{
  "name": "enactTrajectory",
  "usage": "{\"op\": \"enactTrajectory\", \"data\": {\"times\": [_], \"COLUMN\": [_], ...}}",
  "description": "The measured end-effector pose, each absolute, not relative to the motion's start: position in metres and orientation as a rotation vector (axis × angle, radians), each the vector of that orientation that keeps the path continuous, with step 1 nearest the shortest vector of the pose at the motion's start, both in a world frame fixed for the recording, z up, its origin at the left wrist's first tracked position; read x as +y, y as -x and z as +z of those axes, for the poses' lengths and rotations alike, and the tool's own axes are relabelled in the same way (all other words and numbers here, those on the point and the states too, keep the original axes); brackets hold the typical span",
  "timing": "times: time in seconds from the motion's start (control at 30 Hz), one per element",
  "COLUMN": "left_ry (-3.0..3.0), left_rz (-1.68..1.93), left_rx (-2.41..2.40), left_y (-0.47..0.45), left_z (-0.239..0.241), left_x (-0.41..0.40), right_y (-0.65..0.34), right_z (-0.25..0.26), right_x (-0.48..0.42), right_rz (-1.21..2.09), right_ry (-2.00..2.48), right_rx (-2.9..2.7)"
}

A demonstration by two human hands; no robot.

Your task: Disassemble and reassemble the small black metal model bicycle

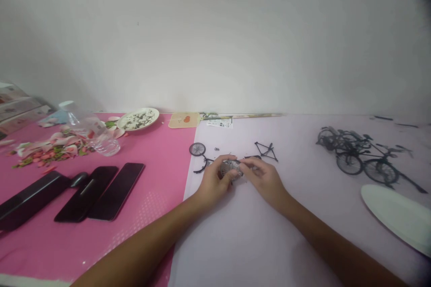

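Observation:
My left hand (214, 180) and my right hand (264, 178) meet over the pale lilac sheet (256, 233). Both pinch a small crinkled clear bag (230, 167) holding tiny parts I cannot make out. Loose black model-bicycle parts lie just beyond the fingers: a small wheel (197, 149), a curved piece (202, 166) and a triangular frame (266, 150). The fingers of both hands are closed on the bag.
Assembled black model bicycles (365, 154) stand at the right, with a white plate (397, 215) near them. On the pink mat (144, 215) lie two dark phones (101, 190), a black case (30, 197), a clear bottle (90, 132), a dish (138, 119) and pink scraps (50, 148).

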State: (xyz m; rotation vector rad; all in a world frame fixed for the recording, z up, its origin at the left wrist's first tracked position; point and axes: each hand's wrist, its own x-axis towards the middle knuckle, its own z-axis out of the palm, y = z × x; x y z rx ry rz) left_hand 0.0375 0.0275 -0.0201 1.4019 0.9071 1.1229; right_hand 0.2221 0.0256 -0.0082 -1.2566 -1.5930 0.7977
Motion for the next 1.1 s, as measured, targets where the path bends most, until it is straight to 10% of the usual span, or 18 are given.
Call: {"op": "enactTrajectory", "data": {"times": [1.1], "left_ry": [-1.456], "left_rz": [1.127], "left_rx": [0.967], "left_y": [-0.0370], "left_z": [-0.0206], "left_x": [0.0269], "right_y": [-0.2261], "right_z": [-0.0161], "right_x": [0.0299], "right_rz": [0.796], "right_ry": [1.235], "right_rx": [-1.634]}}
